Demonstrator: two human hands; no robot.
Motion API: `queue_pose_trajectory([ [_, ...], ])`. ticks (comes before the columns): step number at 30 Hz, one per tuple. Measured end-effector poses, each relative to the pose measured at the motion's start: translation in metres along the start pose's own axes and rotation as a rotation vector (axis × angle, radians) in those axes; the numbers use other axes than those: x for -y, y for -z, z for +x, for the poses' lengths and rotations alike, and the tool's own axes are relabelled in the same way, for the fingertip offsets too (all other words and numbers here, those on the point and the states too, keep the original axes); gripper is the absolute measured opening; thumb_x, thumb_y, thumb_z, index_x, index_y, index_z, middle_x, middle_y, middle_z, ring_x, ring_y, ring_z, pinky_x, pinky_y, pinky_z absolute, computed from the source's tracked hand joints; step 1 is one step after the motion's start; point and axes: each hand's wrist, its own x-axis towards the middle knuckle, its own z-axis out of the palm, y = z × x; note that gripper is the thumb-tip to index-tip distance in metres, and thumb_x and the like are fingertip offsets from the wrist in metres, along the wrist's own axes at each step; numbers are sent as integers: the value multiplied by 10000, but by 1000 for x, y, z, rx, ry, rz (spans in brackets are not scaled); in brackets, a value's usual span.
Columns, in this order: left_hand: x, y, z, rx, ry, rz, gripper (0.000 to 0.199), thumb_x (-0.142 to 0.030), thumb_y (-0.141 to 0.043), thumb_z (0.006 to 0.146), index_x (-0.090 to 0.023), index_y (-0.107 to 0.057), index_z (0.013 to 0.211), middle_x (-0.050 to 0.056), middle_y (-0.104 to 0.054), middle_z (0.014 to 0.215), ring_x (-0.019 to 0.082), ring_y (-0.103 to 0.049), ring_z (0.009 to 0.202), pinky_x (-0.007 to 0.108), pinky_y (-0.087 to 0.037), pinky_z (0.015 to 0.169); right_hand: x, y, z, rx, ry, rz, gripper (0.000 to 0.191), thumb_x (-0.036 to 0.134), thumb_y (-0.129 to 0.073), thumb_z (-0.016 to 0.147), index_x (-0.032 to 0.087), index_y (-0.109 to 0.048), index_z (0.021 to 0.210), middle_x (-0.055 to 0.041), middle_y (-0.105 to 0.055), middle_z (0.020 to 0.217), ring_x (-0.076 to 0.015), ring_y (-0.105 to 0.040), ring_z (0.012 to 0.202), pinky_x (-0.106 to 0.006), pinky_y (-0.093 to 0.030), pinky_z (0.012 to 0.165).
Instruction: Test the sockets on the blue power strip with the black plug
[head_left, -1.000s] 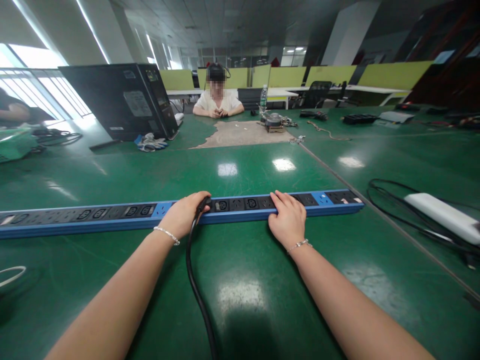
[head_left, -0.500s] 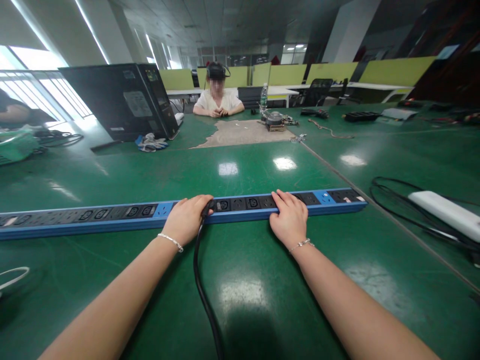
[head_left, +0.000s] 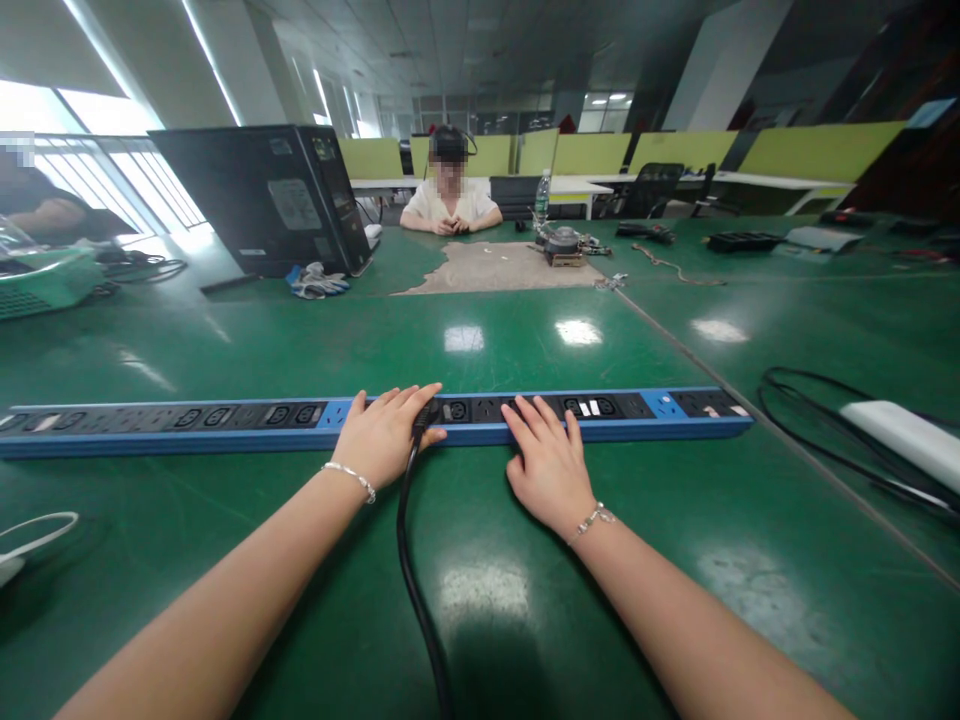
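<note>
Have black cable plug (head_left: 424, 416) at a socket of blue power strip (head_left: 476, 435) on desk (head_left: 337, 335), with left hand (head_left: 380, 437) about plug, right hand (head_left: 551, 465) spread and unclenched farther right along strip; cannot tell whether gripped or fully seated.

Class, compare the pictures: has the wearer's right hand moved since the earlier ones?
Yes. The right hand has shifted leftward along the blue power strip, farther from the table seam and closer to the left hand.
</note>
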Motion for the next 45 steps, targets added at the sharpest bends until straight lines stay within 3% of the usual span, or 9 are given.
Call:
queue_pose_trajectory([
  [4, -1, -4, -3, -24, 11, -25, 603, -590, -359, 845, -321, -294, 1382, 63, -506, 1344, 307, -440, 1233, 585, -304, 986, 4, 2, -3, 49, 40, -7, 598, 137, -448, 746, 249, -423, 1333, -11, -404, 1416, -201, -299, 1313, -484, -126, 1101],
  [8, -1, -5, -5, -27, 4, -27, 613, -601, -359, 838, -315, -303, 1378, 64, -491, 1357, 310, -426, 1241, 592, -286, 998, 9, -1, -2, 43, -11, -55, 582, 159, -452, 764, 235, -414, 1340, -31, -394, 1421, -227, -286, 1313, -504, -111, 1095],
  [14, -1, -4, -4, -11, 11, -37, 618, -613, -354, 831, -304, -329, 1366, 71, -489, 1358, 318, -413, 1246, 618, -259, 1004, 50, -16, 12, 44, -116, -162, 607, 223, -495, 769, 121, -389, 1357, -167, -345, 1432, -373, -213, 1321, -624, -87, 1033],
  [19, -1, -3, -3, 27, 35, -81, 603, -608, -372, 828, -322, -337, 1357, 61, -459, 1384, 313, -389, 1265, 611, -278, 997, 78, -26, 19, 55, -26, -92, 579, 234, -454, 801, 89, -381, 1357, -168, -342, 1433, -328, -218, 1329, -557, -105, 1062],
  [25, -3, -11, -4, -38, 57, -144, 548, -557, -356, 861, -334, -323, 1360, 43, -476, 1369, 296, -379, 1272, 614, -267, 1002, 59, -24, 22, 15, 109, 60, 513, 183, -458, 788, 160, -463, 1300, -86, -450, 1374, -215, -333, 1278, -395, -195, 1073],
  [39, -4, -25, -2, -250, 30, -256, 317, -377, -366, 918, -289, -487, 1197, 23, -634, 1177, 165, -565, 1079, 428, -282, 1026, 53, -19, 24, 0, 128, 76, 491, 133, -463, 772, 236, -515, 1250, -42, -484, 1341, -208, -382, 1245, -388, -255, 1047],
  [45, -4, -28, -2, -280, 23, -264, 296, -366, -378, 917, -295, -498, 1177, 10, -647, 1155, 156, -581, 1052, 394, -314, 992, 53, -22, 24, -33, 119, 100, 448, 139, -471, 761, 176, -528, 1203, -65, -504, 1322, -210, -391, 1244, -391, -258, 1046],
])
